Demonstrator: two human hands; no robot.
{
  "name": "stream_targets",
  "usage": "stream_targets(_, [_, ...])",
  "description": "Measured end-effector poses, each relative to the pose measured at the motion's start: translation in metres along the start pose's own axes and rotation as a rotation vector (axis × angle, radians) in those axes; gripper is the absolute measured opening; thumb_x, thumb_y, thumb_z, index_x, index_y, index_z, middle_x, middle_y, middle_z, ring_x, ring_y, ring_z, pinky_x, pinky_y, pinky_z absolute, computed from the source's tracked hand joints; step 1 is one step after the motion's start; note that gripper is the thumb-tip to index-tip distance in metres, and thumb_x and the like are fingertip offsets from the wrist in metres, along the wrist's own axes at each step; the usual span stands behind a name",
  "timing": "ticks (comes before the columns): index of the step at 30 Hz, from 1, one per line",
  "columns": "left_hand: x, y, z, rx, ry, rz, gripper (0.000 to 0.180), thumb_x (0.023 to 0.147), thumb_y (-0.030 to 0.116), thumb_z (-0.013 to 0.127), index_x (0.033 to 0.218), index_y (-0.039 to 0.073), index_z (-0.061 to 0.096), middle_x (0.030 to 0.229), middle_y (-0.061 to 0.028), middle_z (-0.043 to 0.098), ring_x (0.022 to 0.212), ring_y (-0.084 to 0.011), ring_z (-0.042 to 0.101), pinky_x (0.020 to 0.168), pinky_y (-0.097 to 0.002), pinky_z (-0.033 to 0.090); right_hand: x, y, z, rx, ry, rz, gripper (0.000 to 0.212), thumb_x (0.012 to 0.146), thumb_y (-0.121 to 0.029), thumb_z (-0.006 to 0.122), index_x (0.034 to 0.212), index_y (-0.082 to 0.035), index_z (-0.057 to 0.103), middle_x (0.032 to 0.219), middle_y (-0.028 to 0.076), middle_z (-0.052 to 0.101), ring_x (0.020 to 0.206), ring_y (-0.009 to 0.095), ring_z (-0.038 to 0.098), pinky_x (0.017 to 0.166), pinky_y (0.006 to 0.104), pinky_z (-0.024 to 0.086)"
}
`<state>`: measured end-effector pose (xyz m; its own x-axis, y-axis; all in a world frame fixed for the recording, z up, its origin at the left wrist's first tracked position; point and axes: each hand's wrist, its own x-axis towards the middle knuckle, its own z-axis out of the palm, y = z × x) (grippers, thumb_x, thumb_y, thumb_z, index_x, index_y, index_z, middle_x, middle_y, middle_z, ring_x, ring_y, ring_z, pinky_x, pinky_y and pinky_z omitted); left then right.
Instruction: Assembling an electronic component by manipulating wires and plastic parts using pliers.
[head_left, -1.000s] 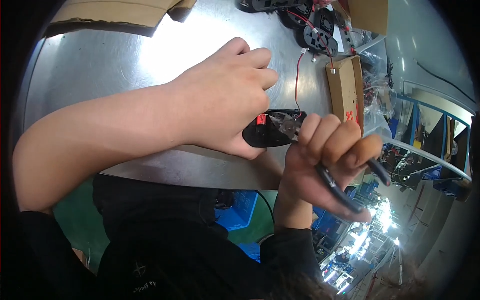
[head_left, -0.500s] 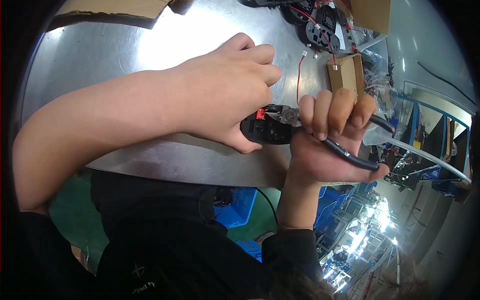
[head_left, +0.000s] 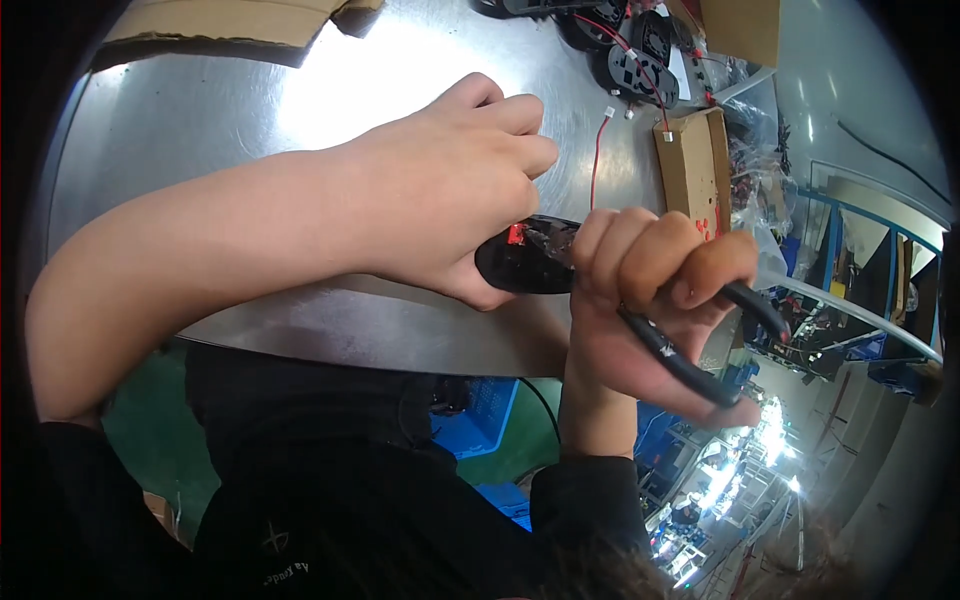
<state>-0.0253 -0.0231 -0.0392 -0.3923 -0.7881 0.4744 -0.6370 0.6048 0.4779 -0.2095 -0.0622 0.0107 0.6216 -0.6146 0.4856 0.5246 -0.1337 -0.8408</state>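
- Head view: the left forearm is extended from the lower left of the frame to the centre, where the left hand (head_left: 470,190) is held back upward, with its fingers bent.
- A black plastic part (head_left: 520,270), located at the centre of the frame above the metal table (head_left: 190,120), is held by the left hand, its thumb along the lower side.
- The right forearm is raised from the lower edge; the right hand (head_left: 640,290), right of centre, is closed around black-handled pliers (head_left: 685,372), the fingers curled over and the handles spread apart.
- The plier tips are brought to the part beside a red piece (head_left: 516,234); whether it is gripped cannot be told.
- Writing: light lettering and a star-like emblem are noted on the black garment (head_left: 350,480), lower left of centre. A small pale mark is seen on the lower plier handle. Red markings are borne by the cardboard box (head_left: 688,165), upper right.
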Motion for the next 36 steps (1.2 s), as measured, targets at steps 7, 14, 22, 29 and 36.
stream_targets(7, [-0.001, 0.004, 0.001, 0.024, 0.042, 0.004, 0.047, 0.07, 0.047, 0.079, 0.063, 0.002, 0.067, 0.083, -0.0076, 0.054, 0.095, -0.0236, 0.051, 0.091, -0.0383, 0.04, -0.01, 0.005, 0.017, -0.187, 0.095, -0.168, 0.086, 0.073, -0.095, 0.057, 0.092, -0.014, 0.036, 0.065, 0.003, 0.04, 0.052, 0.017, 0.039, 0.053, 0.0338, 0.037])
stream_targets(14, [0.0, 0.007, -0.001, 0.038, 0.021, -0.043, 0.05, 0.068, 0.05, 0.078, 0.063, 0.001, 0.068, 0.082, -0.007, 0.056, 0.094, -0.0234, 0.051, 0.088, -0.038, 0.04, -0.014, 0.0, 0.024, -0.415, 0.01, -0.184, 0.054, 0.095, -0.051, 0.072, 0.099, -0.01, 0.038, 0.072, 0.008, 0.052, 0.058, 0.021, 0.052, 0.061, 0.035, 0.046])
stream_targets(22, [0.003, 0.009, -0.004, 0.095, -0.035, -0.065, 0.047, 0.073, 0.053, 0.074, 0.07, 0.006, 0.075, 0.083, -0.0045, 0.065, 0.099, -0.0222, 0.056, 0.086, -0.0369, 0.041, -0.016, 0.003, 0.029, -0.376, 0.075, -0.248, 0.067, 0.089, -0.07, 0.068, 0.099, -0.01, 0.039, 0.076, 0.01, 0.054, 0.06, 0.022, 0.054, 0.062, 0.0349, 0.046])
stream_targets(29, [-0.001, 0.007, -0.005, 0.08, -0.02, -0.051, 0.045, 0.069, 0.051, 0.075, 0.071, 0.006, 0.076, 0.085, -0.0056, 0.064, 0.098, -0.023, 0.056, 0.087, -0.038, 0.042, 0.006, -0.032, 0.015, -0.243, -0.025, -0.226, 0.077, 0.081, -0.087, 0.059, 0.096, -0.015, 0.039, 0.067, -0.003, 0.042, 0.052, 0.01, 0.045, 0.05, 0.0272, 0.043])
stream_targets(36, [0.002, 0.007, -0.008, 0.051, -0.017, -0.052, 0.045, 0.068, 0.05, 0.075, 0.067, 0.006, 0.074, 0.082, -0.0064, 0.061, 0.095, -0.0237, 0.056, 0.086, -0.0378, 0.042, 0.028, -0.018, 0.004, -0.038, -0.037, 0.052, 0.09, 0.067, -0.095, 0.064, 0.093, -0.013, 0.039, 0.07, 0.001, 0.045, 0.053, 0.013, 0.051, 0.049, 0.0276, 0.045])
